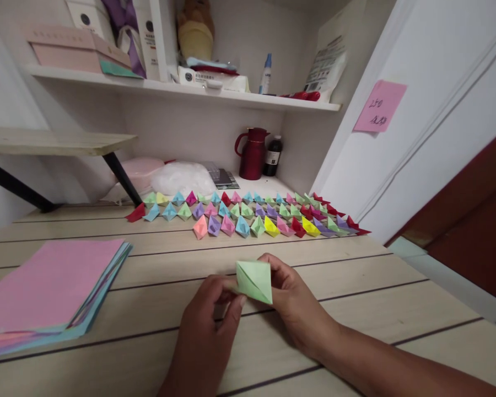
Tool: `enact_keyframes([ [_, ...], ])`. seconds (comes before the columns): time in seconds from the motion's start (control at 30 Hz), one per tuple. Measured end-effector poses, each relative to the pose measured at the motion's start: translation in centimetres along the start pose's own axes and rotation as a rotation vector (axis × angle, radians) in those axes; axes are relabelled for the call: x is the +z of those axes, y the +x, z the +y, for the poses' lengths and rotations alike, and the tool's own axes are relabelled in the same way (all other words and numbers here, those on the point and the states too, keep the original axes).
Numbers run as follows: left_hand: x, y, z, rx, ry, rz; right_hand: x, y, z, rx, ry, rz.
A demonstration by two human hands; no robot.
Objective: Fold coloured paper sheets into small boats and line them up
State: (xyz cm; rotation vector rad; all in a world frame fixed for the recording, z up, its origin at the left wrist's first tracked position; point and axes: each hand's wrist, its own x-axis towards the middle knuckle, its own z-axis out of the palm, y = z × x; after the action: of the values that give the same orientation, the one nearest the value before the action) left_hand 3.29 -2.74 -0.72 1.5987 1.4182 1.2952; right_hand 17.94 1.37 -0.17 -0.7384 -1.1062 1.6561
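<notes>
A folded light green paper [254,281], squarish with a diagonal crease across its front, is held up over the table between both hands. My right hand [293,300] grips its right side, thumb in front and fingers behind. At the lower left corner, my left hand [215,317] has its thumb and fingers closed in a pinch around the paper's edge. Part of the fingers is hidden behind the paper. Beyond the hands stand rows of small folded paper boats [243,226] in many colours.
A stack of coloured paper [53,286], pink on top, lies on the slatted table [157,342] at left. Behind the boats are a red jug [253,154], a dark bottle [273,156] and a white plastic bag [184,179]. A raised wooden shelf [58,140] overhangs the table's left side.
</notes>
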Motion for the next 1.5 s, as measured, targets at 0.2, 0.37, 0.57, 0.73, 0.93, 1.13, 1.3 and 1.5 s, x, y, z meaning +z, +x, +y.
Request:
enact_keyframes([
  [0.2, 0.2, 0.0, -0.6, -0.079, -0.187, 0.081, -0.1, -0.1, 0.3, 0.060, -0.005, -0.050],
  [0.37, 0.0, 0.3, -1.2, -0.080, -0.265, 0.009, -0.3, -0.1, 0.1, 0.002, -0.201, -0.155],
  [0.57, -1.0, -0.8, 0.4, 0.288, 0.092, 0.072, -1.1, -0.4, -1.1, -0.493, -0.704, -0.123],
  [0.73, -1.3, -1.4, 0.9, 0.377, 0.170, 0.112, -1.2, -0.7, -1.8, -0.705, -0.952, -0.174],
  [0.93, -2.2, -0.4, 0.7, 0.346, 0.307, 0.167, -1.6, -1.0, -1.8, -0.796, -1.000, -0.110],
  [1.13, -2.0, -0.5, 0.7, 0.284, 0.219, 0.090, -1.5, -1.3, -2.7, -0.807, -1.076, -0.201],
  [1.3, -1.6, 0.4, 0.4, -0.074, -0.135, -0.086, -1.3, -0.7, -2.1, -0.634, -0.952, -0.243],
  [1.5, -1.7, 1.7, -0.5, -0.378, -0.351, -0.275, -1.6, -0.6, -1.1, -0.490, -0.866, -0.197],
])
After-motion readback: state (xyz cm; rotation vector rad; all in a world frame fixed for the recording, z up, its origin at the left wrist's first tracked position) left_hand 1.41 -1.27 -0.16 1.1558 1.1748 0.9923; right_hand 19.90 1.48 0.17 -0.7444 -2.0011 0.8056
